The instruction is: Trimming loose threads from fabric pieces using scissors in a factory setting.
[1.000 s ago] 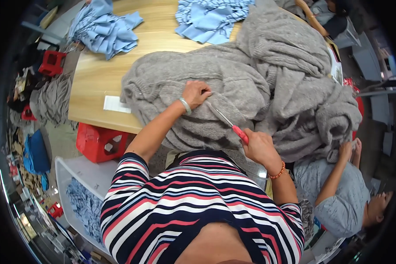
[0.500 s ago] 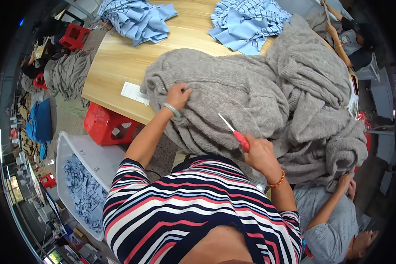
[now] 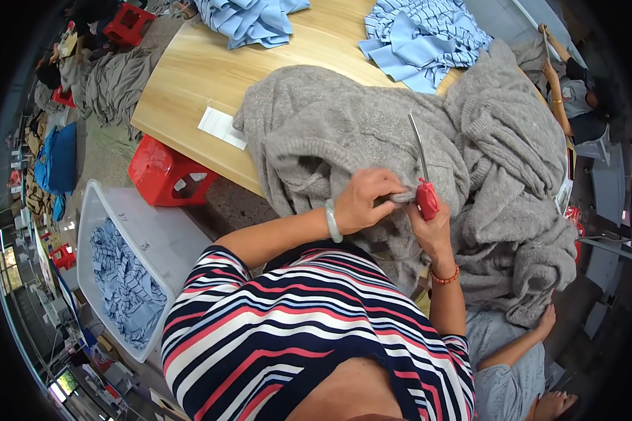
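A large grey knitted garment (image 3: 372, 140) lies heaped over the table's near edge and hangs down before me. My left hand (image 3: 364, 200) is closed, pinching a small fold of the knit between thumb and fingers. Right beside it, my right hand (image 3: 432, 228) grips red-handled scissors (image 3: 427, 199), their long thin metal blade pointing up and away over the garment. The fingertips of both hands nearly meet at the pinched fold. Whether the right fingers also hold some of the knit is hidden.
Light blue fabric piles (image 3: 253, 21) lie on the wooden table (image 3: 189, 77), near a white paper tag (image 3: 222, 128). Left stand a red stool (image 3: 165, 172) and a white bin (image 3: 154, 238) of blue pieces. Another person's arm (image 3: 519, 344) touches the garment at the lower right.
My left hand has moved right and toward me, drawing up part of the knit. My right hand has shifted slightly up and right, and the scissors now point more upright.
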### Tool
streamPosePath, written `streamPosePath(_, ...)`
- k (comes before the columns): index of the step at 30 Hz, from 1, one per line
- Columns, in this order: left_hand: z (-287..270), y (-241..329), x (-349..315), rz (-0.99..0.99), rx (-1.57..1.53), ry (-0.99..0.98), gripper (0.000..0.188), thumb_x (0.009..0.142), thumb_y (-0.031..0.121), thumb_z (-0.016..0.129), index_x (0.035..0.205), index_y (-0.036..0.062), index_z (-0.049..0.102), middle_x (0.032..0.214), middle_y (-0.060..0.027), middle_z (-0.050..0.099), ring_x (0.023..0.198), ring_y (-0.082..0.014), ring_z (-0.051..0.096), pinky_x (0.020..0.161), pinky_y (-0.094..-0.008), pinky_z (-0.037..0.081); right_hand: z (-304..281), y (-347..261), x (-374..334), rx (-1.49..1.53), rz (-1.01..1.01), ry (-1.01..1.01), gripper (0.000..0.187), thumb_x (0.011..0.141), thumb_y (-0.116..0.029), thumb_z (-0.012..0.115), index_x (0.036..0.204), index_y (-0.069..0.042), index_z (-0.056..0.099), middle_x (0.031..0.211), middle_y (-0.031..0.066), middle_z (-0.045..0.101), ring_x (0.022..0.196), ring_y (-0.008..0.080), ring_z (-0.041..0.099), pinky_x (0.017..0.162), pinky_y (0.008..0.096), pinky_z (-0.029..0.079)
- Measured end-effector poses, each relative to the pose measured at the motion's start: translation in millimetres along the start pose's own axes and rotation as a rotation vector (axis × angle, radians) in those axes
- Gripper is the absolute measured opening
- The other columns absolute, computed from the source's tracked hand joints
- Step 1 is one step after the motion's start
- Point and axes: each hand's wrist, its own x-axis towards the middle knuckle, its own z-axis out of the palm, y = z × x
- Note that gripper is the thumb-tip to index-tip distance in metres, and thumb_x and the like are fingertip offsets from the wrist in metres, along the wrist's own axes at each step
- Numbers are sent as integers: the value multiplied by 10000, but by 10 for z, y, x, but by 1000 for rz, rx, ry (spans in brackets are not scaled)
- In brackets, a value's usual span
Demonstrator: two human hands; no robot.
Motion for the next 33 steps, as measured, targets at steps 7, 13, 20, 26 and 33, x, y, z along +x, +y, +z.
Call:
streamPosePath(7,-831,-831,-415,-298,890,242,626,644,124,704,1243,126,524,1204,-131,511,1158,-283,448,979,-477,289,-706,-82,167,253,-97,438,379,865,-29,602,1223,10,486,863,-16,549,782,79,553,701,239,475)
streamPosePath(13,-1312,-650,-11,-788,-1015,258,297,885,75,538,1153,-48,569,1056,-114,648,972,-205,623,843,-328,510,-1673,-400,925,-314,-70,506,217,867,-125,644,1054,-20,611,802,-4,611,706,57,567,588,215,471)
streamPosePath(20,-1778,-658,193,-814,-1183,375,382,889,221,598,1185,-4,512,1091,-106,611,923,-201,622,755,-324,529,-680,-405,483,-340,-23,52,304,851,-115,634,1145,-58,583,858,50,664,718,114,589,673,274,468)
streamPosePath(26,-1241,-1088,-548,-1059,-322,649,419,843,238,663,1210,127,493,1045,-9,583,927,-128,539,699,-318,433,-224,-52,34,-499,153,-198,245,831,-152,598,1064,-85,571,879,239,602,854,436,570,712,483,452)
streamPosePath(33,-969,-1371,-1153,-1094,-575,769,304,801,157,711,1058,84,565,871,18,589,759,-75,529,581,-238,396,-116,-68,-146,-516,111,-284,260,820,-133,599,1075,-90,570,854,214,603,840,416,580,725,464,457)
